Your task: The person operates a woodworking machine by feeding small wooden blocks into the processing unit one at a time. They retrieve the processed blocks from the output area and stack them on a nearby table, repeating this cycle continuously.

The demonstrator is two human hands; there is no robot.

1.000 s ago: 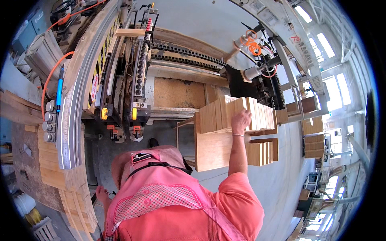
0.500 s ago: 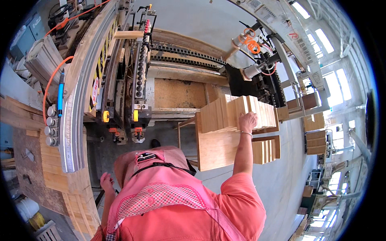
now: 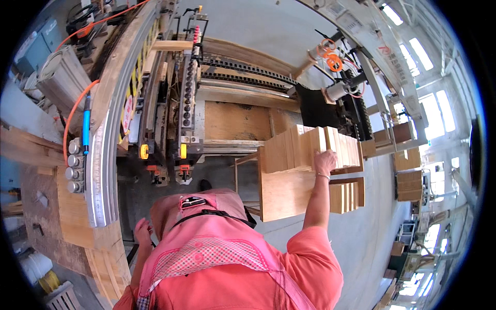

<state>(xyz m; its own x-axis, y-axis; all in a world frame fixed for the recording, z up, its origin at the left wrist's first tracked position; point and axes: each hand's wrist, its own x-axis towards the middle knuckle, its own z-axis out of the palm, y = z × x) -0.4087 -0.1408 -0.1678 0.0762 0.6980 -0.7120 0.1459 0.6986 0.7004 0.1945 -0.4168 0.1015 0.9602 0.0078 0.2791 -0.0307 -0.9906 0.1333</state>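
A row of upright pale wooden boards (image 3: 284, 150) stands packed together on a wooden stand (image 3: 284, 196) to my right. My right hand (image 3: 325, 162) is at the near edge of the boards in the middle of this row, with its fingers closed on a wooden board (image 3: 313, 143). The fingertips are partly hidden against the wood. Low at my left side hangs my left hand (image 3: 143, 230), its fingers loosely apart and holding nothing. It is nearest to my pink apron (image 3: 206, 248).
More short boards (image 3: 345, 197) sit on a lower shelf at the right. Ahead is a machine with black chain tracks (image 3: 248, 72) and yellow knobs (image 3: 183, 151). A metal beam (image 3: 103, 181) and a wood-topped bench (image 3: 75, 222) lie to the left. Board stacks (image 3: 408, 186) stand farther right.
My right hand has come slightly nearer to me along the boards' front edge. The whole view has shifted a little. My left hand still hangs at my side.
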